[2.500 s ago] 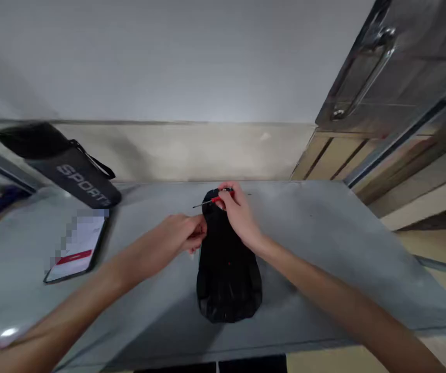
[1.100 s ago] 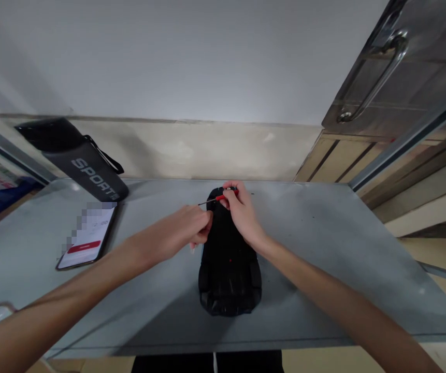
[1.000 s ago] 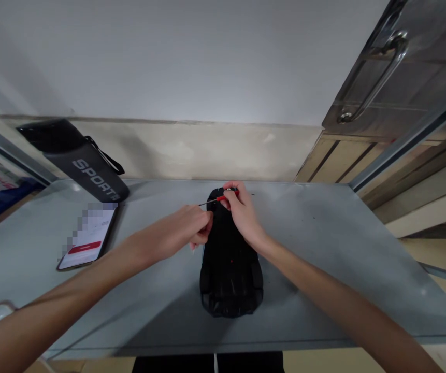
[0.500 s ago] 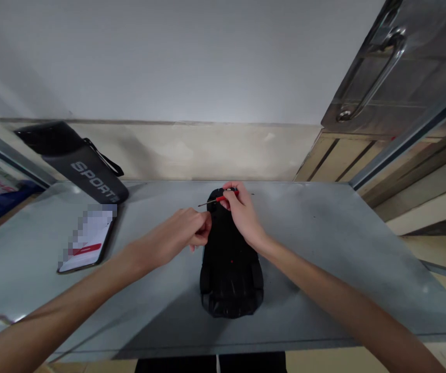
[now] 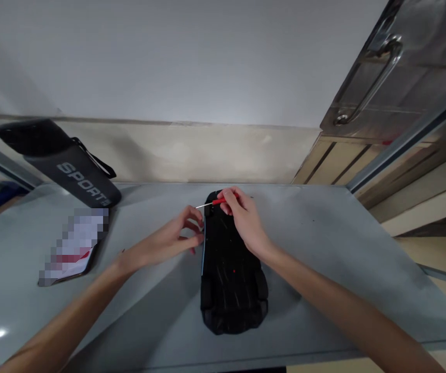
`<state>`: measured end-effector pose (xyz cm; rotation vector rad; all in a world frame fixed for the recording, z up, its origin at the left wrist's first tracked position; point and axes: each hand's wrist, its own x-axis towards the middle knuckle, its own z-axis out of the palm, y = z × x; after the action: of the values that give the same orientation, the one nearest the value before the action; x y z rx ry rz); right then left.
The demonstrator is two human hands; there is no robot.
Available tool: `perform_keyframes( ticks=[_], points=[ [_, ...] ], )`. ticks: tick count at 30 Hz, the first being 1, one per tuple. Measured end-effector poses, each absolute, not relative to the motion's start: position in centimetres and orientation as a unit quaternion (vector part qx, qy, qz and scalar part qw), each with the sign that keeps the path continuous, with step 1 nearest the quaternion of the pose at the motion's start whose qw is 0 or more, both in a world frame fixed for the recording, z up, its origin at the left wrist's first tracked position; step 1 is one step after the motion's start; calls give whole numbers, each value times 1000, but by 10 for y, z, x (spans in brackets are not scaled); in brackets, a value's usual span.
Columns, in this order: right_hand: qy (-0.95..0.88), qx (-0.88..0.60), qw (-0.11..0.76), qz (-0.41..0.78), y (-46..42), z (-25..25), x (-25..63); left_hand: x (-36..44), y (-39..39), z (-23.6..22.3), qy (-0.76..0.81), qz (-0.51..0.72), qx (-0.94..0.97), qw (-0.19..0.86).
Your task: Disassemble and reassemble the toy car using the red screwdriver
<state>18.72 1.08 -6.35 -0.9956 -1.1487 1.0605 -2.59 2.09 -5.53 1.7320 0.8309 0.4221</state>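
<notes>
A black toy car [image 5: 230, 269] lies upside down on the grey table [image 5: 324, 243], its underside facing me. My right hand [image 5: 246, 220] rests over the car's far end, pinching a small red-handled screwdriver [image 5: 215, 202] whose thin metal tip points left. My left hand [image 5: 172, 239] is at the car's left edge, thumb and fingers curled into a pinch close to the screwdriver tip; what it holds, if anything, is too small to see.
A phone [image 5: 71, 248] with a lit screen lies at the left of the table. A black bottle [image 5: 57, 163] marked SPORT leans at the back left. A metal door with a handle [image 5: 366, 88] stands at the right. A wall runs behind the table.
My left hand has dropped lower and its fingers have loosened beside the car. The right hand has tilted the screwdriver slightly. The view has shifted, so the car sits nearer.
</notes>
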Motion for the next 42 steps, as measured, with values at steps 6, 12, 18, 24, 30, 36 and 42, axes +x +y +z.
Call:
perform_keyframes(
  ticks=[6,12,18,24,30,36,42],
  points=[
    [-514,-450,572,454,6,-60,188,-22,11,-73,332,170,688,623],
    [-525,-469,550,450,-4,-51,185,-5,-5,-81,388,259,586,663],
    [-553,-482,524,433,-4,-48,190,-4,-12,-83,397,277,540,689],
    [-713,-456,402,349,-15,-24,207,-13,-13,-99,360,306,532,703],
    [-813,-414,343,223,-24,-12,209,-12,-13,-93,345,314,531,707],
    [-829,-398,335,202,-22,-15,203,-10,-14,-89,329,321,531,712],
    [-849,-412,294,151,-27,-10,199,-11,-12,-93,311,322,551,705]
  ],
)
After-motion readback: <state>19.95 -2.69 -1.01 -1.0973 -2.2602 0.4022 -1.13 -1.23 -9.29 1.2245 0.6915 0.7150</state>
